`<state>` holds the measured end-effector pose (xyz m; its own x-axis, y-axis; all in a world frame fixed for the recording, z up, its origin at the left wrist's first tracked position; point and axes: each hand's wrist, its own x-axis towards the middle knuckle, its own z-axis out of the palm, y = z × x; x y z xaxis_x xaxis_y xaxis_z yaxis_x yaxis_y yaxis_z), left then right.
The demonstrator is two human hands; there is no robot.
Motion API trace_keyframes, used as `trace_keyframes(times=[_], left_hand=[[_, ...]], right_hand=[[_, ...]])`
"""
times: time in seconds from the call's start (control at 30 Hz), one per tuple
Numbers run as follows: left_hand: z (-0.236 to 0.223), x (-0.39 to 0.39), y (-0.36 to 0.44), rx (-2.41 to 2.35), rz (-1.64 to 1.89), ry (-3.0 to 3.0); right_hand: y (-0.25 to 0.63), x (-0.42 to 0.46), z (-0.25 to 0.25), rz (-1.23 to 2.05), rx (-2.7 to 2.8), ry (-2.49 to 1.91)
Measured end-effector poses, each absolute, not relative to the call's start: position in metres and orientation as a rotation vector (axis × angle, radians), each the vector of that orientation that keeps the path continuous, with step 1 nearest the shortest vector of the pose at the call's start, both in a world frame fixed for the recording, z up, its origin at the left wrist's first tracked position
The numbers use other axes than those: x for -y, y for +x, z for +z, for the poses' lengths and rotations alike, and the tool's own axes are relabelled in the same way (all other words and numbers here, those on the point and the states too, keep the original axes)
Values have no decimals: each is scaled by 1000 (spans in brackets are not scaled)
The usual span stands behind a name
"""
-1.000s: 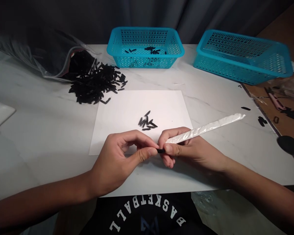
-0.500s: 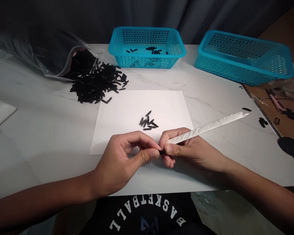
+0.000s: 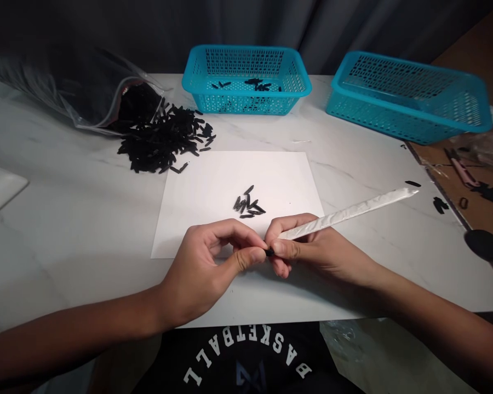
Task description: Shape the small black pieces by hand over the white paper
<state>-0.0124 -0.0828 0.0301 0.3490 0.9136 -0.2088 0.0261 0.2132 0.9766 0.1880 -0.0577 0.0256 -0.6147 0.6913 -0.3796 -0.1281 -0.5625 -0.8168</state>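
Between the tips of both hands is a small black piece (image 3: 269, 252), mostly covered by fingers. My left hand (image 3: 213, 262) pinches its left end with thumb and forefinger. On its other side, my right hand (image 3: 308, 246) closes thumb and fingers at the piece. A long white stick (image 3: 349, 212), wrinkled on its surface and pointed at the far end, is held in that same hand and slants up to the right. Just beyond the hands, several slim black pieces (image 3: 248, 203) lie in a loose cluster on a white paper sheet (image 3: 201, 191).
A clear plastic bag (image 3: 86, 93) spills a heap of black pieces (image 3: 160, 139) at the back left. Two turquoise baskets stand behind: the middle basket (image 3: 246, 104) holds some black pieces, the other basket (image 3: 386, 117) is at right. A pink-handled tool (image 3: 464, 171) lies far right.
Both hands have shifted very slightly up and left, still together on the black piece. The white stick keeps nearly the same slant. The cluster on the paper looks unchanged.
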Motion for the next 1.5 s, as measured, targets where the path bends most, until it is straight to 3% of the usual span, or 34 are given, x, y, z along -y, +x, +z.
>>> trace_keyframes(times=[0.2, 0.5, 1.2, 1.5], left_hand=[[29, 81, -12, -1064, 916, 1388], [45, 72, -24, -752, 1233, 2284], [46, 75, -29, -733, 1197, 2378], [47, 76, -28, -668, 1183, 2359]], right_hand=[[190, 58, 32, 2070, 1159, -1015], [200, 62, 46, 1646, 1557, -1154], [202, 62, 45, 1805, 1474, -1109], [195, 58, 38, 2164, 1107, -940]])
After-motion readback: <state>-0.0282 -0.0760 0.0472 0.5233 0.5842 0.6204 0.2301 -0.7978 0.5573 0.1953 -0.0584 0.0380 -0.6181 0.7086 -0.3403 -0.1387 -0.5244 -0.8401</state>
